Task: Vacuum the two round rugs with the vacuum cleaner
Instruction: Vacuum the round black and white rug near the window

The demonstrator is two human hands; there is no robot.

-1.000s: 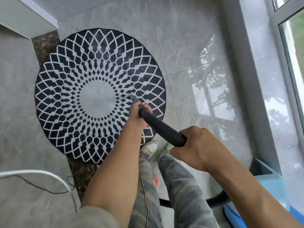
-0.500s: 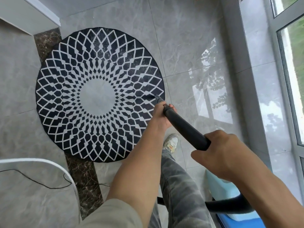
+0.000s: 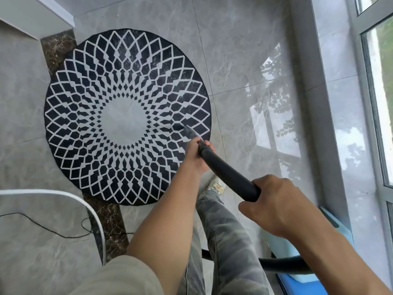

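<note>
Vacuuming underway on round black-and-white patterned rug [image 3: 106, 116]; your left grip [image 3: 196, 154] and right grip [image 3: 274, 204] clamp black vacuum tube [image 3: 227, 173]; second rug unseen.

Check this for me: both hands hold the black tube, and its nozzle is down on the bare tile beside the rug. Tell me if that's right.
Wrong in one respect: the nozzle is on the round rug, near its right edge, not on bare tile. The head view shows it. The left hand and right hand do both hold the black tube.
</note>
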